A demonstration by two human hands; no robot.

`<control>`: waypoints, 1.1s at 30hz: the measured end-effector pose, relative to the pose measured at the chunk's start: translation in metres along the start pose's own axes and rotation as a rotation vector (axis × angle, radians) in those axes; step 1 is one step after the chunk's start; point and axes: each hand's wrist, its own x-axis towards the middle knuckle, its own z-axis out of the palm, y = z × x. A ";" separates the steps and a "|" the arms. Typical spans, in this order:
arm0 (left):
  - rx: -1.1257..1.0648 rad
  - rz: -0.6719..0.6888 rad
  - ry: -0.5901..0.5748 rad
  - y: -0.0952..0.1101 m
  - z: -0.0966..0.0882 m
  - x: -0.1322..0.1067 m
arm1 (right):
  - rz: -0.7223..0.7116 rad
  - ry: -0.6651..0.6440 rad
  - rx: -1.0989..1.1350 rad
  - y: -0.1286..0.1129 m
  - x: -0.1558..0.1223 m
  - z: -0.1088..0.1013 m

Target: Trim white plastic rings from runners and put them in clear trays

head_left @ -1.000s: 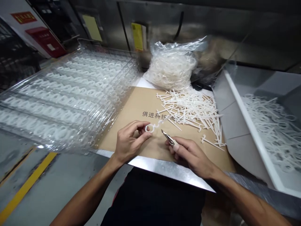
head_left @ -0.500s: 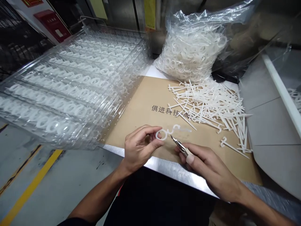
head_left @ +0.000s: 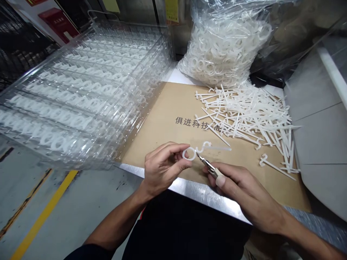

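Note:
My left hand [head_left: 162,164] pinches a white plastic ring part [head_left: 189,153] with a thin stem that runs off to the right. In my right hand [head_left: 244,193] is a small pair of metal cutters [head_left: 207,165], fingers closed round the handles. The cutter tips touch the part just right of the ring. Both hands hover over the brown cardboard sheet [head_left: 165,126] near the table's front edge.
A pile of cut white stems [head_left: 249,115] lies on the cardboard at right. A clear bag of white rings [head_left: 222,54] stands behind it. Stacked clear trays holding rings [head_left: 81,90] fill the left. A grey bin wall [head_left: 317,119] is at right.
The cutter tips have closed in on the part, from a small gap to touching beside the ring. The view has shifted a little nearer and lower.

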 end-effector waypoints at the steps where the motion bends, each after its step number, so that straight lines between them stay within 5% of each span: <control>1: 0.001 0.001 -0.005 0.000 0.000 0.000 | 0.003 0.000 0.000 0.000 0.000 0.000; 33: 0.044 0.070 -0.035 0.005 -0.001 0.003 | -0.009 0.011 0.003 -0.003 0.000 0.003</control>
